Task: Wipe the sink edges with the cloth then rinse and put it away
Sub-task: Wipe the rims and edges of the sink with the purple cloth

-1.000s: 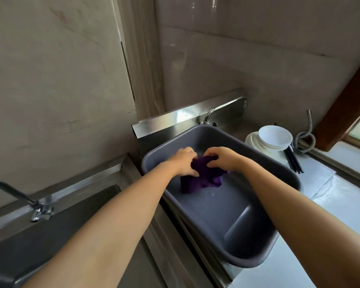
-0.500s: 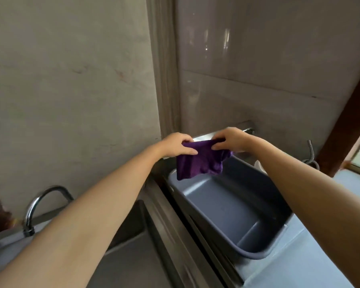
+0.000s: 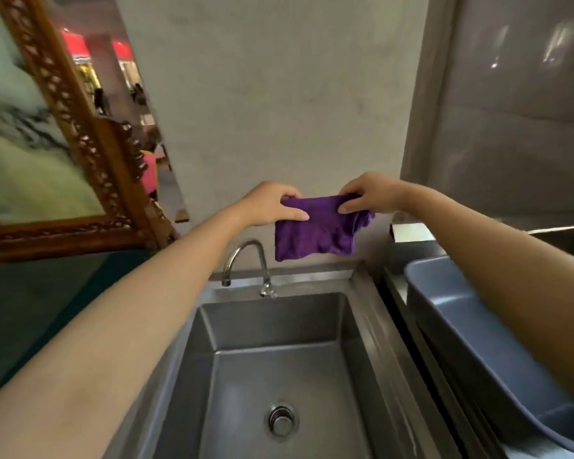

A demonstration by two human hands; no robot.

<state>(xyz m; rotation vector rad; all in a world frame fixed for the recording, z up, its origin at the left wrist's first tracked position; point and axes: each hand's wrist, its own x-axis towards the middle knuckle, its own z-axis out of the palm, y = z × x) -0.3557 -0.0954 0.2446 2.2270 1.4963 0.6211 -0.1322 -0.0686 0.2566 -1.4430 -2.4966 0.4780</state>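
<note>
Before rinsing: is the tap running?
No, no water leaves the tap; the cloth hangs held above the dry-looking sink.

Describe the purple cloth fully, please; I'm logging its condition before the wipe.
The purple cloth is a small, soft-looking fabric piece, creased and folded over. It hangs in the air in front of the wall, above the back rim of the steel sink and right of the tap. The left hand and right hand each pinch its top edge; nothing else touches it. Dampness cannot be judged.
</note>
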